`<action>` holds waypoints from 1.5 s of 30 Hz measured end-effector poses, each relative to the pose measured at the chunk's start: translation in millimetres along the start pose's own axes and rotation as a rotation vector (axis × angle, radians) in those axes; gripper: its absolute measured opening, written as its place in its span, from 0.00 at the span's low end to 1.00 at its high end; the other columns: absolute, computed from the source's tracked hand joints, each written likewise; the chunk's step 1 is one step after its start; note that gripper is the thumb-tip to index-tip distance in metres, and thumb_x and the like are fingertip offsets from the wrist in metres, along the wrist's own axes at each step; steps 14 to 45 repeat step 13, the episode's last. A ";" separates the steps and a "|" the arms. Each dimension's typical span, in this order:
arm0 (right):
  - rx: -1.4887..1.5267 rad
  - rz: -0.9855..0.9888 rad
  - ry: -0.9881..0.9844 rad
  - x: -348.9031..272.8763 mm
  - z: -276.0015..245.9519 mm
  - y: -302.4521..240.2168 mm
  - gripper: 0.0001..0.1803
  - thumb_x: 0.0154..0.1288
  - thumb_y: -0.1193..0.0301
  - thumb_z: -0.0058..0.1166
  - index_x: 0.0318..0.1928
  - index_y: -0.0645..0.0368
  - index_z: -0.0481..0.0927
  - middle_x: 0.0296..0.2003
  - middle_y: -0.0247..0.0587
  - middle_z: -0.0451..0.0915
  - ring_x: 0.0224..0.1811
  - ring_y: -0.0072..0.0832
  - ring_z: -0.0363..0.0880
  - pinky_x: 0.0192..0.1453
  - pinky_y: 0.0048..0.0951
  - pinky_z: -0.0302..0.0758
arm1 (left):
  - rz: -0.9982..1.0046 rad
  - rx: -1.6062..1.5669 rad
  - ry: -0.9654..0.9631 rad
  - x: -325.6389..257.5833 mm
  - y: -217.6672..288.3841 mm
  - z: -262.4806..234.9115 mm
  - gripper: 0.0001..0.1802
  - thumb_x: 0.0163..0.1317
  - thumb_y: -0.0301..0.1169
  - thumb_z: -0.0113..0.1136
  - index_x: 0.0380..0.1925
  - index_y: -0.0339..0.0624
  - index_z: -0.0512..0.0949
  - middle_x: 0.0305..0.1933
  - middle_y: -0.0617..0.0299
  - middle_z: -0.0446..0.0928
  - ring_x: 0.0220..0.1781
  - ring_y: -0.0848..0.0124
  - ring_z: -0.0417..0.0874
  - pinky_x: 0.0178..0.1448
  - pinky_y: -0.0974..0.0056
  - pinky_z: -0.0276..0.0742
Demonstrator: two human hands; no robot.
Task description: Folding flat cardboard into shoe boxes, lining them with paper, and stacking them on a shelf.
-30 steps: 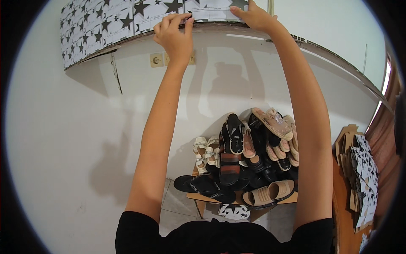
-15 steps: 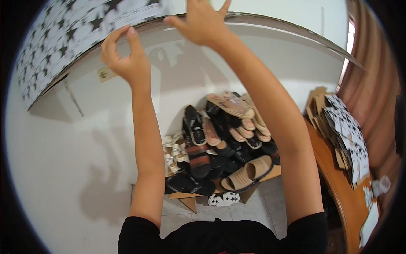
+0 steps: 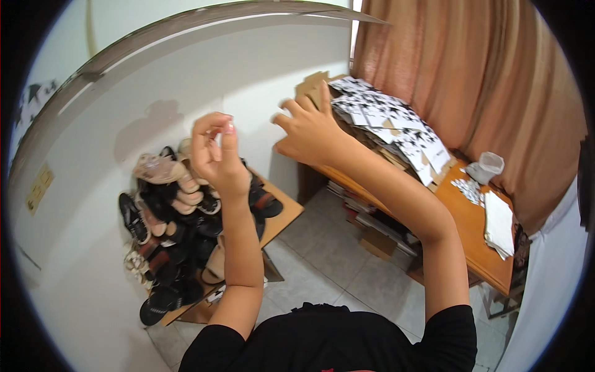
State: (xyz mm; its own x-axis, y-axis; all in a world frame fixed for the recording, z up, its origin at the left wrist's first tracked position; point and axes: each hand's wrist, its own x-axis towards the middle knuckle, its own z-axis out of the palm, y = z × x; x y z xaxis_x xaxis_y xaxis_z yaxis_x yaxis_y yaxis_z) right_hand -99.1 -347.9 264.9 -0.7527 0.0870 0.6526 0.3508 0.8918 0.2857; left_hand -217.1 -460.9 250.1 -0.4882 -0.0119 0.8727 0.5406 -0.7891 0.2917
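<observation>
My left hand (image 3: 214, 149) is raised in front of the white wall, above the pile of shoes (image 3: 186, 214). Its fingers curl in and the thumb meets the index fingertip; anything between them is too small to make out. My right hand (image 3: 310, 127) hangs in the air to its right, fingers spread, holding nothing. It is nearest to a stack of folded card sheets (image 3: 393, 124), white with black stars and brown edges, lying on the wooden desk (image 3: 455, 214).
A shelf edge (image 3: 204, 22) runs along the wall overhead. The shoes crowd a low wooden table (image 3: 282, 214) at left. On the desk are small white pieces (image 3: 469, 191), a clear plastic cup (image 3: 491, 163) and a folded white cloth (image 3: 498, 223). A brown curtain (image 3: 458, 68) hangs behind.
My view has turned right, from the shelf with star-patterned pieces toward the desk. Both hands have come down from the shelf edge. The left fingers have drawn closer together.
</observation>
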 end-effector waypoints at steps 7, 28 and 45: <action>0.205 0.707 -0.780 -177.3 5.4 133.7 0.32 0.56 0.44 0.51 0.56 0.50 0.72 0.55 0.45 0.71 0.63 0.43 0.62 0.63 0.72 0.27 | -0.518 -0.145 -0.454 -137.9 -65.3 141.5 0.04 0.59 0.27 0.54 0.30 0.38 0.77 0.31 0.66 0.74 0.32 0.79 0.69 0.38 0.73 0.64; 0.526 1.108 -0.638 -287.2 35.3 201.1 0.33 0.57 0.43 0.51 0.57 0.48 0.71 0.58 0.48 0.69 0.65 0.39 0.61 0.65 0.68 0.27 | -0.689 -0.096 -0.806 -229.3 -137.4 231.3 0.06 0.57 0.29 0.58 0.32 0.40 0.79 0.36 0.59 0.76 0.41 0.67 0.74 0.50 0.65 0.68; 0.526 1.108 -0.638 -287.2 35.3 201.1 0.33 0.57 0.43 0.51 0.57 0.48 0.71 0.58 0.48 0.69 0.65 0.39 0.61 0.65 0.68 0.27 | -0.689 -0.096 -0.806 -229.3 -137.4 231.3 0.06 0.57 0.29 0.58 0.32 0.40 0.79 0.36 0.59 0.76 0.41 0.67 0.74 0.50 0.65 0.68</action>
